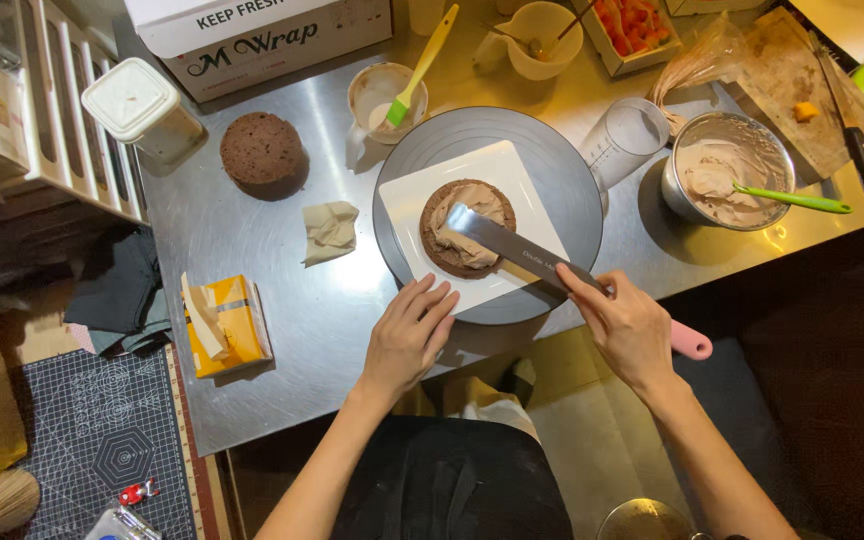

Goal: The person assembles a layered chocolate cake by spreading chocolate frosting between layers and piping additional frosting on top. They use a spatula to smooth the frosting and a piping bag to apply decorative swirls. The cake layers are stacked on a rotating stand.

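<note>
My right hand (625,325) grips a long metal spatula (512,243) with a pink handle; its blade tip lies on light-brown cream spread over a round chocolate cake layer (436,249). The cake sits on a square white board (422,195) on a grey turntable (564,190). My left hand (407,335) rests with fingers on the turntable's front edge, beside the board's corner, holding nothing.
A second chocolate cake layer (261,150) lies to the left on the steel table (282,340). A metal bowl of cream (722,170) with a green spatula stands right. A measuring cup (624,135), small bowl with yellow brush (385,95), crumpled paper (329,231), yellow box (227,322), knife (852,130) surround.
</note>
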